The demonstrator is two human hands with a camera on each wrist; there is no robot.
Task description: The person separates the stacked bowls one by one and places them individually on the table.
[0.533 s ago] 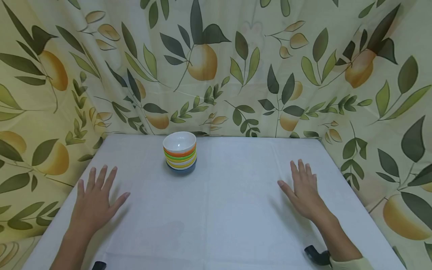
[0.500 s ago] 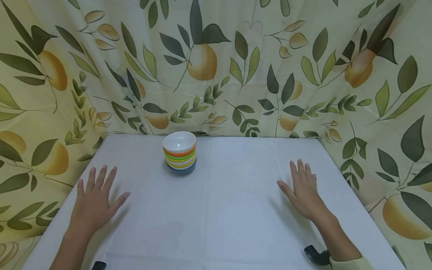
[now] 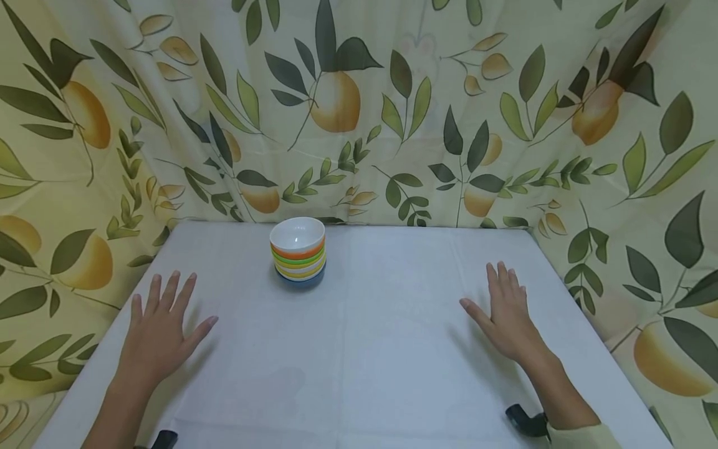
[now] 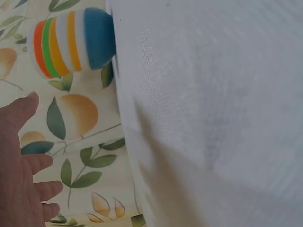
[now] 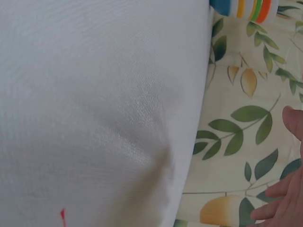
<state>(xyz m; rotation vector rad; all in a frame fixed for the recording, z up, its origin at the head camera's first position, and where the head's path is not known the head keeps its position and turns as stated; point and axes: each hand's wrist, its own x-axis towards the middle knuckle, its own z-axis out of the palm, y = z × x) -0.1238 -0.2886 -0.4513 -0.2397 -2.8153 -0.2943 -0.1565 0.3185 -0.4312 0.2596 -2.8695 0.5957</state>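
A stack of nested bowls (image 3: 298, 252) with orange, green, yellow, white and blue bands stands upright toward the table's back, left of centre. The left hand (image 3: 157, 340) hovers over the table's left side, fingers spread, holding nothing, in front and to the left of the bowls. Over the right side, the right hand (image 3: 509, 318) is held with straight fingers and the thumb apart, also holding nothing. The left wrist view shows the bowls (image 4: 71, 42) beyond the left hand (image 4: 21, 175). In the right wrist view, part of the stack (image 5: 246, 8) shows above the right hand (image 5: 284, 198).
A white cloth (image 3: 348, 368) covers the table. Behind it and at both sides hangs a curtain (image 3: 415, 156) printed with fruit and leaves. Black straps or mounts (image 3: 526, 421) show at the wrists.
The right hand's fingers have shifted very slightly up and to the right in the head view. The left hand has barely moved, and the bowls stand where they were.
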